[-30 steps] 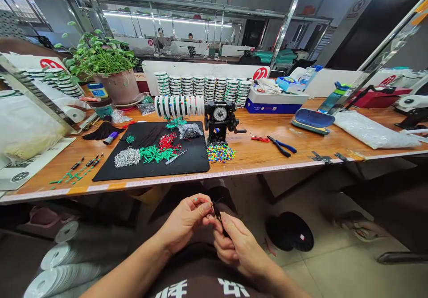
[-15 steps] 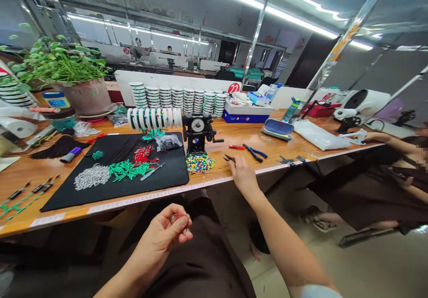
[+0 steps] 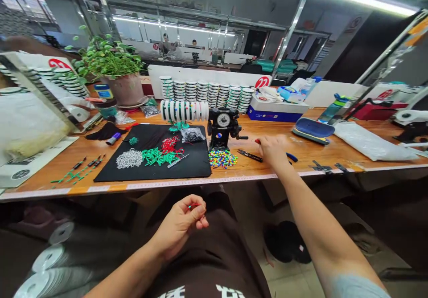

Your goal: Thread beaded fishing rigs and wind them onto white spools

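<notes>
Pliers with blue handles (image 3: 291,157) lie on the tabletop (image 3: 267,124) directly under the right hand (image 3: 272,151), their long axis running left to right, with the dark nose end showing left of the hand and the blue grips to its right. The right hand is palm down with its fingers loosely spread over them, and the view does not settle whether it has closed on them. A red-handled tool (image 3: 257,141) shows just beyond the fingers, on the far side. The right hand is clearly the nearer of the two to the pliers. The left hand (image 3: 179,226) is well apart, held over the lap below the tabletop's near edge, its fingers curled as thumb and forefinger pinch a short green-and-red piece (image 3: 193,206), too small to identify further. Left of the right hand, a pile of multicoloured beads (image 3: 222,159) lies in front of a hand-cranked dial counter (image 3: 222,128). Farther left, a black mat (image 3: 200,169) carries heaps of silver, green and red pieces. Stacked white spools (image 3: 202,91) stand along the far side, and a blue glasses case (image 3: 312,131) lies off to the right.
</notes>
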Tool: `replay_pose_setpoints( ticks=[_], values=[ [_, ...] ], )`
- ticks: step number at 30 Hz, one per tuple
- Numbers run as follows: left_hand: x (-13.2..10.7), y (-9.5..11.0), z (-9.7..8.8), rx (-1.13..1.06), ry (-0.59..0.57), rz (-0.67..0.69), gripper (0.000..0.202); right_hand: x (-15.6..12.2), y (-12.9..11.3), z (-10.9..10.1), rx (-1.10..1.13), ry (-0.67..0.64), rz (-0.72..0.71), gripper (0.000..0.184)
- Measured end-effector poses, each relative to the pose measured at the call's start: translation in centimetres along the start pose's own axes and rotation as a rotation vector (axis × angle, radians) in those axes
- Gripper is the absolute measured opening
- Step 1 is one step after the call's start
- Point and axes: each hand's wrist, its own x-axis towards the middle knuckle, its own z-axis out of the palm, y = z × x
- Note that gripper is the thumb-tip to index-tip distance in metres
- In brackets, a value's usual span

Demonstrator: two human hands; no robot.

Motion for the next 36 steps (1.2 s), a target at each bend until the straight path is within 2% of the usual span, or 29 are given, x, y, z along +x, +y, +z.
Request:
replay_pose_setpoints(
  ticks=[2,4,6,10,12,14,17,23,29,36],
  values=[
    [0.0,-0.2,0.0,-0.013,0.023,0.011,0.044,-2.4,-2.2,0.1,0.084,0.039,-0.033,0.022],
    [0.1,-0.4,0.1,-0.025,0.039,0.016,0.045,-6.0,-5.3,0.4,0.283,0.007,-0.082,0.022],
    [0.1,-0.6,0.2,-0.026,0.044,0.019,0.046,-10.1,-8.6,0.8,0.809,-0.142,-0.08,0.027],
    [0.0,-0.9,0.8,0.026,0.039,0.007,0.046,-16.2,-14.0,2.1,1.418,-0.543,0.172,0.059],
    [-0.1,-0.9,1.0,0.046,0.03,-0.005,0.046,-17.6,-15.6,2.7,1.629,-0.651,0.307,0.067],
    [-0.2,-1.0,1.3,0.062,0.001,-0.018,0.047,-18.2,-16.5,3.1,1.778,-0.678,0.42,0.064],
    [-0.3,-1.1,1.6,0.086,-0.047,-0.035,0.047,-18.4,-17.1,3.3,1.88,-0.669,0.538,0.057],
    [0.0,-1.5,1.5,0.091,-0.062,-0.057,0.046,-18.9,-17.2,3.5,1.896,-0.61,0.684,0.048],
    [0.0,-1.6,1.8,0.045,-0.027,-0.053,0.045,-18.8,-17.5,3.5,1.896,-0.554,0.644,0.05],
    [-0.1,-1.6,1.7,0.04,-0.024,-0.039,0.044,-18.8,-17.7,3.6,1.917,-0.541,0.708,0.049]
  ],
)
